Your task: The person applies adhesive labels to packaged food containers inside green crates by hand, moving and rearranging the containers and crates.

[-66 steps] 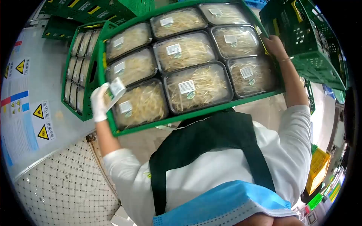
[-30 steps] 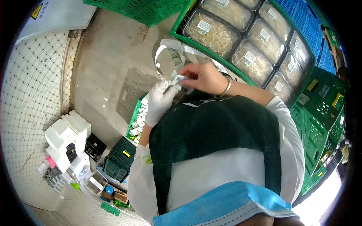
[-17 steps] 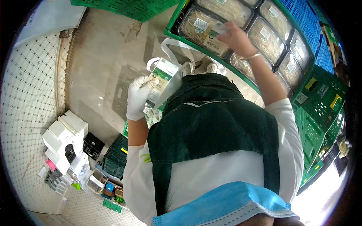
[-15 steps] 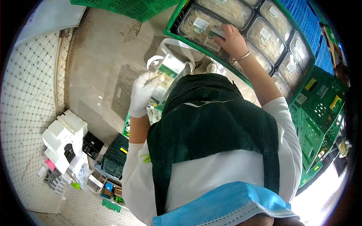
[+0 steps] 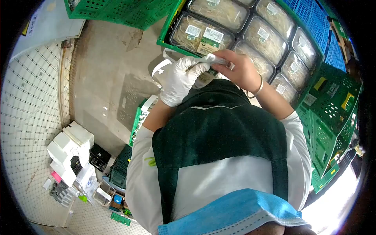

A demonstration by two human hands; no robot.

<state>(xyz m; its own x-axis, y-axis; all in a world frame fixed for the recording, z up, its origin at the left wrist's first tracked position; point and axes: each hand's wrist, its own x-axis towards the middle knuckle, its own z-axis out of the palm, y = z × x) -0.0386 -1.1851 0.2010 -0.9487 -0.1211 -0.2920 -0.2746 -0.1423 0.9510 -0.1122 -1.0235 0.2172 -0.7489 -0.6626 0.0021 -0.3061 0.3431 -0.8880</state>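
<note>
My left hand, in a white glove, closes around a strip of printed labels. A white paper band, seemingly its backing, curls loosely beside the glove. My bare right hand, with a bracelet at the wrist, pinches the strip's other end, fingers and thumb together. Just beyond both hands, a clear-lidded tray of pale shreds bears a small white sticker and a larger white, green and yellow label. It sits at the near left corner of a green crate.
Several similar trays fill the crate. Blue crates stand behind it, and green crates at the right. Another green crate is at the top left. White boxes stand at the lower left, near a tiled wall.
My right hand has left the tray's label and come back to the strip. My left hand has moved right and up to meet it, tilting the strip nearly edge-on.
</note>
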